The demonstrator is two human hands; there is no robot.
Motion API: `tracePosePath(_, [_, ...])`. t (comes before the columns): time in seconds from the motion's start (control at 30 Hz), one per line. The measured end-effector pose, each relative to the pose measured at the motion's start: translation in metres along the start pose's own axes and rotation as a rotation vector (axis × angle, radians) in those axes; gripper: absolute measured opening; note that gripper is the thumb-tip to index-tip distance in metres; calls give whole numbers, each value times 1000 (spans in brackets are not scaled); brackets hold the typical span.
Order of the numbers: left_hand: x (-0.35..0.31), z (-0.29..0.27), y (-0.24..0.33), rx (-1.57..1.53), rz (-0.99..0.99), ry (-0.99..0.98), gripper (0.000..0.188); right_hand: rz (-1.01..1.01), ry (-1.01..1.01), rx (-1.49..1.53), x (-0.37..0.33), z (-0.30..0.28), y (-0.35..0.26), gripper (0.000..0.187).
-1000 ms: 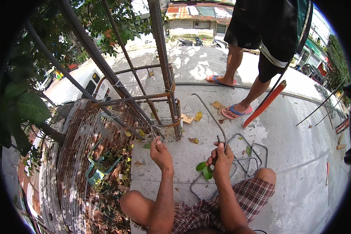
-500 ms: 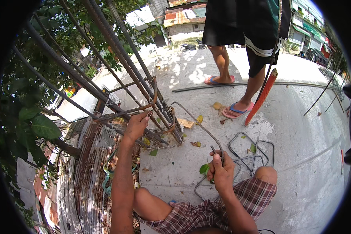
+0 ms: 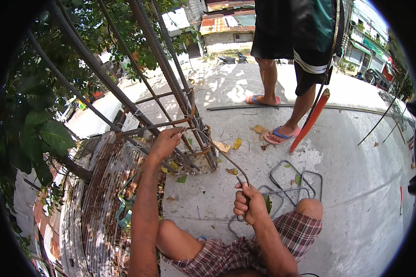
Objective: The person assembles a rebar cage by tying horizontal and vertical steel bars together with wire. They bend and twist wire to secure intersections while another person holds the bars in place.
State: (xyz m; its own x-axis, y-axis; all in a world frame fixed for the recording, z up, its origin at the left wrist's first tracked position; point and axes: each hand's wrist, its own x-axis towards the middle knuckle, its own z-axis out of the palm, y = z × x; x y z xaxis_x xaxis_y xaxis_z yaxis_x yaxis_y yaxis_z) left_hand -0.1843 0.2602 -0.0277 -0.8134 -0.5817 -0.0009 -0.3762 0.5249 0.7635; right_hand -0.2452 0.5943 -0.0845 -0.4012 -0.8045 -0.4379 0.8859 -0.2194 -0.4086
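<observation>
My right hand (image 3: 250, 202) is wrapped around the lower end of a long, thin steel hook (image 3: 231, 159), a bent rod. Its far end reaches the tied corner of an upright rebar cage (image 3: 164, 87). My left hand (image 3: 165, 144) pinches a thin tie wire (image 3: 182, 130) beside a brown square stirrup (image 3: 159, 125) that goes around the cage's bars. The wire's exact path behind the bars is hard to make out. Another stirrup (image 3: 202, 151) sits lower, near the cage's foot.
Several loose bent stirrups (image 3: 305, 184) lie by my knee. Ahead stands a person (image 3: 296, 41) in flip-flops, beside an orange-red strip (image 3: 309, 122) and a long bar (image 3: 238, 108). Leafy branches (image 3: 46, 134) and corrugated metal sheets (image 3: 97, 194) are at the left.
My right hand has moved a little left and down, and the hook's tip has gone from beside the cage to its tied corner. My left hand keeps pinching the wire; the view has shifted slightly.
</observation>
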Motion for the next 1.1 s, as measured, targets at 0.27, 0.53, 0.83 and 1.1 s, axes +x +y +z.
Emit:
tracePosePath(0.27, [-1,-8,5,70,-7,5,38,-33,22,79,6,-3,3,23])
tracePosePath(0.53, [3,-6,-5,83,99,-2,36,49,-75,69,8,-7,4,24])
tracePosePath(0.83, [-28,57,62,-517,-371,207,29,-56,-23,-71,-3,5,21,28])
tracePosePath(1.1, [-31,37,46,-1090,-274,-186,28,-66,-22,-160,1,1,19,29])
